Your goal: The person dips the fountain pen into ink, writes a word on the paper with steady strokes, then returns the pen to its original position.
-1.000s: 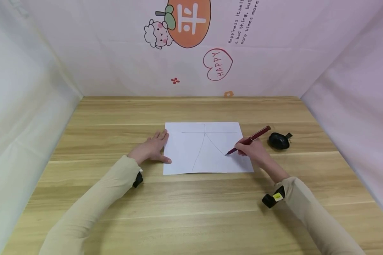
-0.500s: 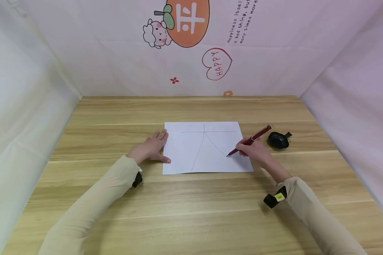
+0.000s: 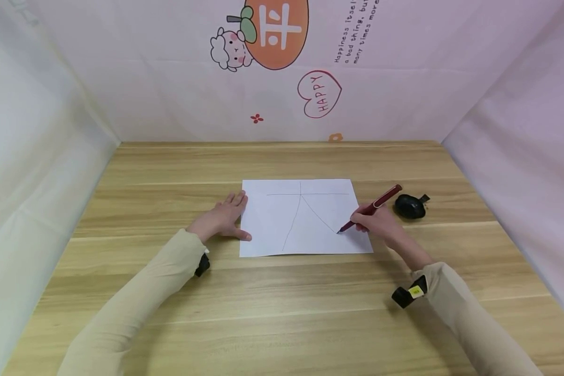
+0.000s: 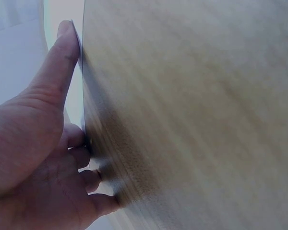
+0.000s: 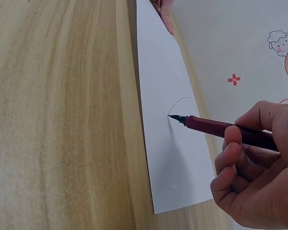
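Observation:
A white sheet of paper [image 3: 263, 219] lies on the wooden table, bearing a thin horizontal line, a short upright one and two slanting strokes. My right hand [image 3: 378, 223] pinches a dark red fountain pen [image 3: 373, 204]; its nib meets the paper at the lower end of the right slanting stroke. The right wrist view shows the pen [image 5: 206, 126] between thumb and fingers, nib on the sheet [image 5: 168, 158]. My left hand [image 3: 223, 218] rests spread at the sheet's left edge, thumb and fingertips on it. In the left wrist view the left hand [image 4: 48, 139] lies along that edge.
A small black rounded object [image 3: 410, 207] with a tab sits on the table [image 3: 272, 308] right of my right hand. White cloth walls rise at the back and both sides; the back one [image 3: 169, 99] has printed cartoons. Black wrist cameras [image 3: 409, 293] are strapped at the sleeves.
The pen and my right hand have moved a little right and toward me, and the right slanting stroke has grown longer. My left hand stays in place on the paper.

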`<state>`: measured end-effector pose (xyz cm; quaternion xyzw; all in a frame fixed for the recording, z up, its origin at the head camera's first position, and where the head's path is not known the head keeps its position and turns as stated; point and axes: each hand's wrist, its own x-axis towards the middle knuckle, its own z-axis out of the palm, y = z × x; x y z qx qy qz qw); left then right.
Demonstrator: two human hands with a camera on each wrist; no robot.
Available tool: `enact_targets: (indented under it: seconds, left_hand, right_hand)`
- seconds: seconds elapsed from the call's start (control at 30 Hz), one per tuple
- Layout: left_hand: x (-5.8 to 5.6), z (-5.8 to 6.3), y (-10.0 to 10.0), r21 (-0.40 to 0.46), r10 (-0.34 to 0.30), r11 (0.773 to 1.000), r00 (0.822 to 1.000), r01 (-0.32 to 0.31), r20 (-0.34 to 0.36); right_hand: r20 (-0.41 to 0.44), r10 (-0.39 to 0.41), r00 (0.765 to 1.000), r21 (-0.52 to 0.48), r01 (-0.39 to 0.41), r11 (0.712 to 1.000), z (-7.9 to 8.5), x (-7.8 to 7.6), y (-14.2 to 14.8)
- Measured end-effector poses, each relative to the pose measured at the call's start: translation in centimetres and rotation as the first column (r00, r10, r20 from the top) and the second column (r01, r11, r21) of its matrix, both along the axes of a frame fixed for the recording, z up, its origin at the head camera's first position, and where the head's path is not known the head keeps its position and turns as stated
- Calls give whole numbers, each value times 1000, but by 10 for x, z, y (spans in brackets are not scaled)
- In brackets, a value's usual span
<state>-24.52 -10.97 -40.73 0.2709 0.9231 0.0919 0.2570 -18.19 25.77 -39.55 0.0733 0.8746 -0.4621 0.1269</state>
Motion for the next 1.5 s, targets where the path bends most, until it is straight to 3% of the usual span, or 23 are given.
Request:
enact_targets:
  seconds: [1.5]
  left_hand:
    - [-3, -3, -1, -8, -7, 1000, 1000, 7, -4]
  right_hand:
    - [1, 55, 998, 5, -55, 998, 6, 11, 14]
